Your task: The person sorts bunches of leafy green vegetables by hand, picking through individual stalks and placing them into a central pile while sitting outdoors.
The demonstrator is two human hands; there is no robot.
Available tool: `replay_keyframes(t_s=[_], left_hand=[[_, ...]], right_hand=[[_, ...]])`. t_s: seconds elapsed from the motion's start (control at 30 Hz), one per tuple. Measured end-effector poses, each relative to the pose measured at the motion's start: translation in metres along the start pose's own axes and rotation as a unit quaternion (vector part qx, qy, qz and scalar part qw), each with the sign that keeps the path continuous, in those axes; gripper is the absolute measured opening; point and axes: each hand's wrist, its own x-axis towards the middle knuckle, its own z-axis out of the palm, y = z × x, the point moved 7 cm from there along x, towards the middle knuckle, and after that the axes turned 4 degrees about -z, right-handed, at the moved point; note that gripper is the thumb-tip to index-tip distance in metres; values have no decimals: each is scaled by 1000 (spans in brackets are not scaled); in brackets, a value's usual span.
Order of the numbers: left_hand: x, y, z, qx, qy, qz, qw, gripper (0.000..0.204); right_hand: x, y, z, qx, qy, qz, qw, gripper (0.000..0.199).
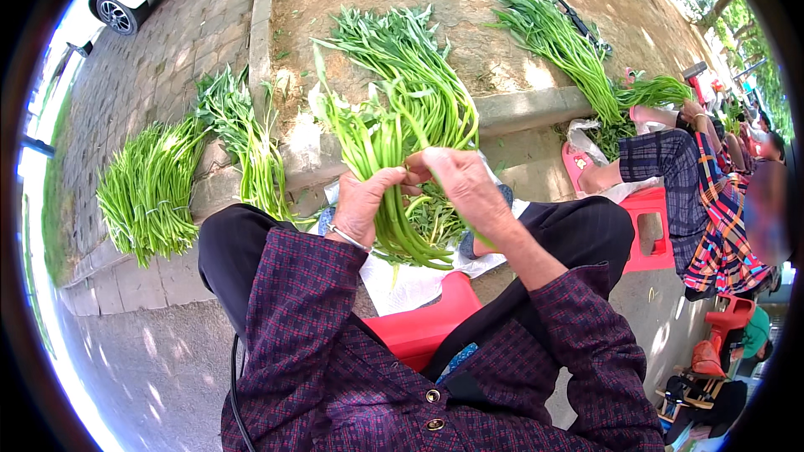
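My left hand point(360, 208), with a bracelet at its wrist, is closed round a bunch of long-stemmed leafy greens point(362, 141), stems hanging below the fist. Close against it, my right hand point(469, 188) pinches at the bunch. A thin green stem point(459, 211) runs from its fingers down toward the wrist. What lies between the fingertips is partly hidden. Just beyond my hands a larger pile of the same greens point(431, 88) lies across the kerb. Loose leaves point(431, 216) rest on white plastic sheeting point(402, 287) between my knees.
A tied bundle of greens point(155, 197) stands at left, beside a looser leafy heap point(251, 146). More greens point(557, 54) lie at far right along the stone kerb point(536, 111). A red stool point(427, 318) shows between my legs. Another person point(712, 192) sits at right.
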Motion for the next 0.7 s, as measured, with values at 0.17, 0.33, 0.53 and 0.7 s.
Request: replay_keyframes(t_s=[0.17, 0.33, 0.53, 0.7], left_hand=[[-4, -5, 4, -26, 6, 21, 999, 20], [-2, 1, 1, -42, -57, -21, 997, 27], [-9, 7, 19, -52, -138, -55, 988, 31], [-14, 44, 2, -77, -145, -39, 986, 27]], right_hand=[[6, 23, 13, -93, -24, 17, 995, 37], [9, 2, 22, -18, -78, 20, 997, 35], [9, 7, 20, 17, -104, 39, 994, 32], [19, -18, -13, 49, -14, 56, 997, 37]])
